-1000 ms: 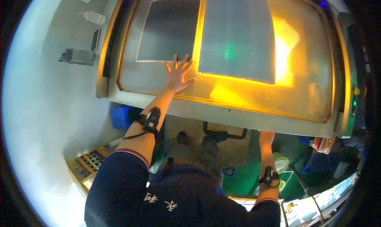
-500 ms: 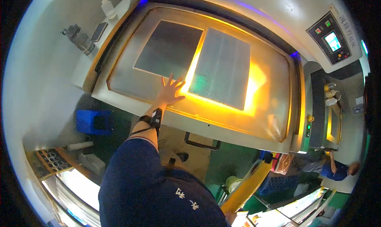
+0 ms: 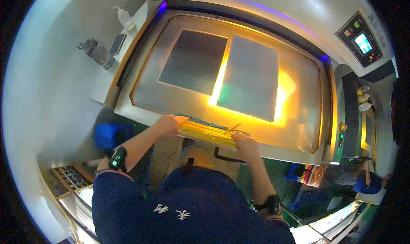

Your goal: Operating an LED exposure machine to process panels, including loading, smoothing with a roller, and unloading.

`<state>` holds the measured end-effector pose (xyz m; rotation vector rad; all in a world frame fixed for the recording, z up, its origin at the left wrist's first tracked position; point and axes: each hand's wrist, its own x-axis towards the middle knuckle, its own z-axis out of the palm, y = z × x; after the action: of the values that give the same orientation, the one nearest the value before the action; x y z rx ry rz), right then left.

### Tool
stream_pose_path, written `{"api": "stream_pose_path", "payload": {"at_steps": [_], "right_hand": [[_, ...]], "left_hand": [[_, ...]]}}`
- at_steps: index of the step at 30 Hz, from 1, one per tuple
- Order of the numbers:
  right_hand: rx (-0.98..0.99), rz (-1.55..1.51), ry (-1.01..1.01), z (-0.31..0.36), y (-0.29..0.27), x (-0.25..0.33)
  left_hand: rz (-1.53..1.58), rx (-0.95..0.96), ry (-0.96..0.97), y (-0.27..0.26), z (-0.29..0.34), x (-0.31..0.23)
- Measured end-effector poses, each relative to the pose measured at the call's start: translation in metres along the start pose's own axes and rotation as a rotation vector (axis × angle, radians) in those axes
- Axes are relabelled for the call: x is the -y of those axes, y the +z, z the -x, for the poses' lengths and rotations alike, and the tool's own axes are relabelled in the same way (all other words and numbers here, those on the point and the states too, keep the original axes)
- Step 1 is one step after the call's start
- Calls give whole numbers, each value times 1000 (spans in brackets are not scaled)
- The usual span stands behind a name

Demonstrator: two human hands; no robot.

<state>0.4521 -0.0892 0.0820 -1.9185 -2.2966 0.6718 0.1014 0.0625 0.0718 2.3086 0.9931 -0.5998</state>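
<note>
Both my hands grip a flat yellow framed panel (image 3: 207, 133) with a teal strip along its far edge. It is seen nearly edge-on, blurred, over the front rim of a lit exposure table (image 3: 145, 94). My left hand (image 3: 170, 125) is closed on its left end; my right hand (image 3: 245, 144) is closed on its right end. Beyond the panel, on the glowing surface, lie a dark rectangular sheet (image 3: 194, 60) on the left and a paler grey sheet (image 3: 250, 77) on the right. Yellow light shines between and around the sheets.
A raised lid with a control panel (image 3: 363, 41) stands at the back right. On the left ledge are a squeeze bottle (image 3: 126, 20), a phone (image 3: 118, 44) and a drinking bottle (image 3: 97, 54). A black handle (image 3: 228, 156) juts from the front. Another person (image 3: 368, 182) works at far right.
My left hand has left the table surface and taken hold of the yellow panel. The panel has come from the lower right up to the table's front edge, now in both hands.
</note>
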Motion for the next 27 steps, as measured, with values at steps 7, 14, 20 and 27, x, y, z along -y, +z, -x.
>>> {"api": "stream_pose_path", "payload": {"at_steps": [7,14,20,27], "right_hand": [[39,68,-72,-131,61,45],[-147,261,-326,-429,-12,-87],[-177,289,-28,-554,-67,-124],[284,17,-80,-266,6,12]], "left_hand": [[-256,-16,-42,-28,-7,113],[-24,-155,-62,-185,-229,282],[-256,-382,-118,-296,-330,292],[-221,6,29,-94,-90,200]]}}
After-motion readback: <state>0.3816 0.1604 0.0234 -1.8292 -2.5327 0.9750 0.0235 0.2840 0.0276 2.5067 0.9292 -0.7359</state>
